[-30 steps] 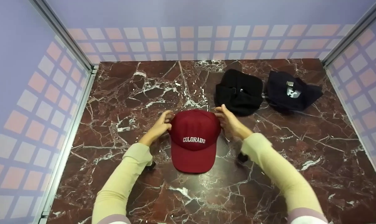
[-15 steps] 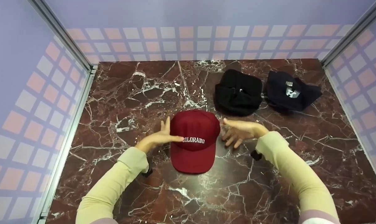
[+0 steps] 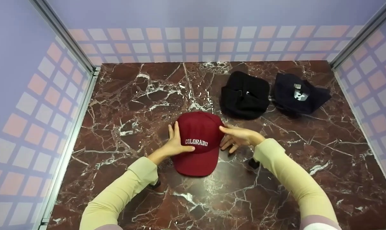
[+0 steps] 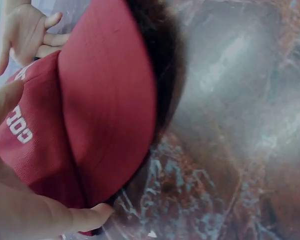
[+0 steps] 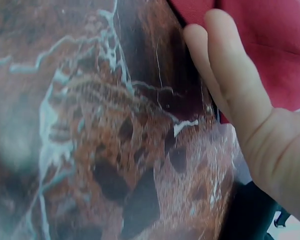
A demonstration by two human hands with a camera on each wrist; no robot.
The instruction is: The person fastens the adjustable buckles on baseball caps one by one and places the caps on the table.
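Honestly, the left hand [image 3: 171, 147] and right hand [image 3: 241, 136] (both spread) might dent that maroon baseball cap [image 3: 200, 127], pressing unevenly.

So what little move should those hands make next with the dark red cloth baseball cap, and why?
I'd guess the right hand should close gently on its side of the dark red cloth baseball cap. The left hand has its thumb across the front, near the white lettering, while the right hand's fingers are spread beside the cap.
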